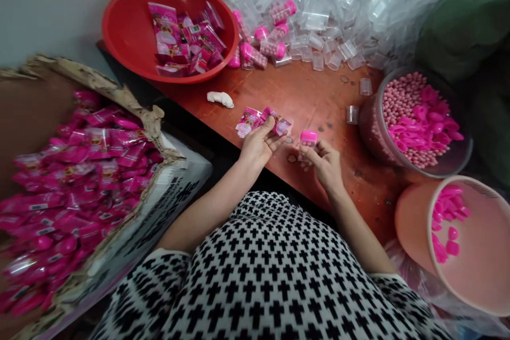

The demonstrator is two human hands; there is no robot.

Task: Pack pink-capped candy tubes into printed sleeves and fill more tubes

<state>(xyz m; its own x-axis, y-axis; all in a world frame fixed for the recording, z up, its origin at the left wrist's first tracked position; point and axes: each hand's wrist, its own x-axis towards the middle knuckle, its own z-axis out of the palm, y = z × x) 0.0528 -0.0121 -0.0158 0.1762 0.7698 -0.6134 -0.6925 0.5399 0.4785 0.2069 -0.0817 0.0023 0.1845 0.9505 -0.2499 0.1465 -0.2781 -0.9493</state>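
My left hand (257, 146) is palm up, its thumb pressed on a pink printed packet (281, 124). Beside it, a second pink packet (249, 119) lies on the orange-red table (334, 93), close to my fingers. My right hand (327, 163) is closed around a small clear tube (305, 151) with a bright pink cap (308, 137). The tube stands roughly upright, cap on top; my fingers partly hide its contents. A little gap separates the two hands, both just above the table's near edge.
At back left sits a red bowl (131, 58) of pink packets. A torn carton (187, 170) holds many filled packets. Clear tubes (314, 20) heap at the back, some capped. On the right are a bead tub (368, 117) and a peach bucket (414, 223). White crumpled scrap (220, 99) lies on the table.
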